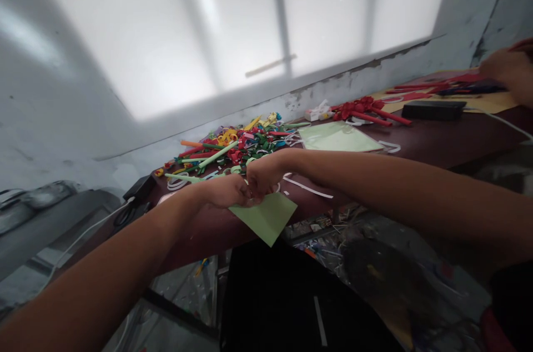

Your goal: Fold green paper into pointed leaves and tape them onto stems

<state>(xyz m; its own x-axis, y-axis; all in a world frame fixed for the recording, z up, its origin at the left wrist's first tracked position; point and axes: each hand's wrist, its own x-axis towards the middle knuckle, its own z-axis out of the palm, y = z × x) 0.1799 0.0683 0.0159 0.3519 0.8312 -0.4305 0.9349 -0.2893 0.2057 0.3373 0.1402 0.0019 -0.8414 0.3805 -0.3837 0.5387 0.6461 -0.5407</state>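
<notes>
My left hand (225,191) and my right hand (263,173) meet over the front edge of a dark brown table (437,144). Both have their fingers curled together on a light green sheet of paper (266,217), which sticks out past the table edge towards me. Right behind my hands lies a heap of coloured paper rolls and strips (233,149) in red, green, yellow and orange. White paper strips (306,187) lie beside my right wrist.
A second green sheet (337,138) lies further right, then red paper flowers with stems (364,109) and a black box (433,110). Another person's hand (510,71) works at the far right. A black adapter with cable (139,188) sits at the left end. Clutter lies below the table.
</notes>
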